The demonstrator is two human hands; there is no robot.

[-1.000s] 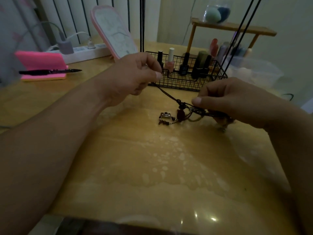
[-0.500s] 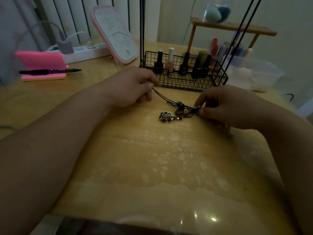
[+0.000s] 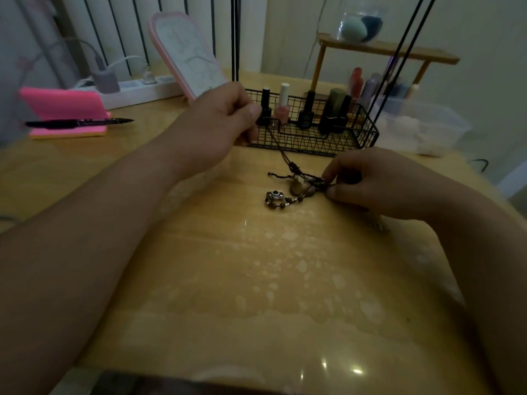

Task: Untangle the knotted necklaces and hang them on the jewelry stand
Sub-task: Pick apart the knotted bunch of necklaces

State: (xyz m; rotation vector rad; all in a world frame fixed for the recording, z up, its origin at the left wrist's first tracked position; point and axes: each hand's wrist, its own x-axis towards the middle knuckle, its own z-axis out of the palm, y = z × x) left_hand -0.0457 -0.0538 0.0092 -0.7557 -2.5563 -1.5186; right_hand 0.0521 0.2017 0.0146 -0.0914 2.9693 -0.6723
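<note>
Both hands pinch the knotted necklaces [image 3: 293, 168], stretched slantwise from the left hand [image 3: 216, 124] down to the right hand [image 3: 370, 183].

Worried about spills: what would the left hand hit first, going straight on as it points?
The left hand would probably meet the wire basket, near the black bottle; depth unclear.

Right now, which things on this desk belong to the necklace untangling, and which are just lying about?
In the job: knotted necklaces, pinched by left hand and right hand; silver charm.

Lying about: wire basket, nail polish bottles, pen, pink notepad, mirror, power strip, plastic box.
</note>
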